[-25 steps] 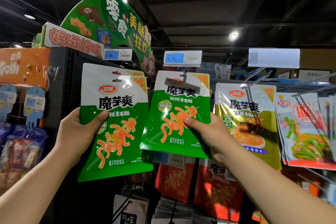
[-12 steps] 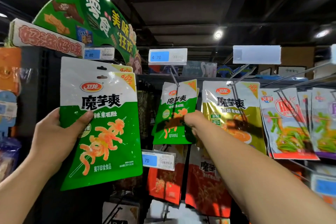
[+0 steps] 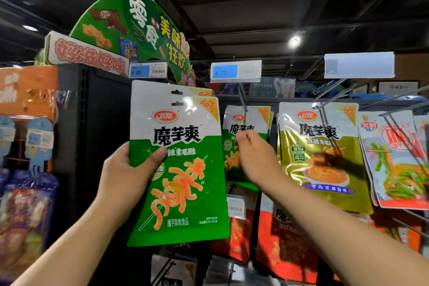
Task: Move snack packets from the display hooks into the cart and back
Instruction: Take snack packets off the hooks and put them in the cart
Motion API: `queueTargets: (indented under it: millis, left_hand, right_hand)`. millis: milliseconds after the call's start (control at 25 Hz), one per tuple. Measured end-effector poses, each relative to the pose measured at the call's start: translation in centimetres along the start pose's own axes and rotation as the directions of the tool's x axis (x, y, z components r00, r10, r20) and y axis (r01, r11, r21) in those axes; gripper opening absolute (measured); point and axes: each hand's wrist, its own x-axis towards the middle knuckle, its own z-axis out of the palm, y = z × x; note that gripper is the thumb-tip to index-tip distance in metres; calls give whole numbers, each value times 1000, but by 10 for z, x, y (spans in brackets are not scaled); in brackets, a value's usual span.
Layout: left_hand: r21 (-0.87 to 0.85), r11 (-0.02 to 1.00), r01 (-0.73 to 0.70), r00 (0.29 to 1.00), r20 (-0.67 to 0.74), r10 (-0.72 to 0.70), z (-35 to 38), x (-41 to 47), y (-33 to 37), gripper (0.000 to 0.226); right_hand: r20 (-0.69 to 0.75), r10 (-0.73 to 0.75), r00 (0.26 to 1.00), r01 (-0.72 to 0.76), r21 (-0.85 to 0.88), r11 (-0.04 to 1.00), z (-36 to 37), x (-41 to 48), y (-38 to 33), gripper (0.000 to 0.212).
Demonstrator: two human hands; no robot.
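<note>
Fingers of the left hand (image 3: 120, 174) clamp the left edge of two green packets (image 3: 178, 169) held upright and stacked — thumb across the front just under the white band, the other fingers hidden behind. The rear packet shows only as a second white top and hang-hole peeking above the front one.

Beyond it, the right hand (image 3: 253, 158) reaches up against the hung green packets (image 3: 248, 127); its fingers are curled with the tips close together at their front, but whether they pinch a packet or only touch it I cannot tell, as the hand is blurred. Those packets hang from a metal hook (image 3: 242, 102) under a blue price tag (image 3: 234, 71) reading 4.70.

Just right of them hang gold packets (image 3: 322, 158), then white-and-red packets (image 3: 394, 165) on further hooks. Orange packets (image 3: 285, 239) hang on the row below. Farther up and left, a green arched sign (image 3: 139, 28) tops the rack, beside a second price tag (image 3: 148, 69) — 4.00.
</note>
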Motion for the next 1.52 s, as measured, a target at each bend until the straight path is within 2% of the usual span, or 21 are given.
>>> queueTargets:
  millis: [40,80,160,240,320,400,560,640,760,1040,1200,1360,1520]
  left_hand:
    - [-17,1000,4,1000,3,-4,3,-2,1,27]
    - [-31,999,7,1000,2,-7,6,-3,2,26]
    - [-40,999,7,1000,4,-7,13,-6,2,28]
    - [-29,1000,2,1000,11,-2,20,-9,2,29]
    - [-36,999,-5,1000,21,6,26,-12,2,29]
    - [-48,999,-26,999,24,27,30,-13,1,30]
    - [-59,998,-16,1000,24,17,29,-11,-4,28]
    - [-96,995,7,998,59,-1,25,-9,-6,25]
    - [-93,996,12,998,55,-7,18,-5,-9,10]
    - [-74,996,49,999,1,-49,0,3,-22,7]
    - [-81,995,56,997,-48,-60,-9,5,-24,8]
    - [-86,995,55,998,-37,-58,-8,2,-20,12]
    - [-49,997,51,999,-16,-51,-7,-1,-17,12]
  right_hand:
    - [115,-37,993,15,187,982,-5,-20,-9,28]
    - [228,-69,971,12,246,969,-11,-37,-15,33]
    - [314,-135,940,86,166,982,-12,-61,-15,38]
    - [207,-123,970,113,60,992,-7,-68,-2,35]
    - [100,-93,991,82,110,991,-4,-67,5,28]
    - [58,-79,995,64,220,973,-7,-64,10,18]
    - [76,-50,996,24,307,952,-16,-53,22,7]
    - [67,-29,997,9,283,959,-18,-51,28,12]
    - [-28,-48,998,55,353,934,-24,-49,35,13]
    - [-52,-84,995,98,431,897,-36,-37,29,19]
    - [-96,-133,986,162,426,890,-37,-40,28,20]
    - [-126,-77,989,124,428,895,-38,-34,24,17]
    - [-144,-93,985,142,386,912,-40,-29,16,17]
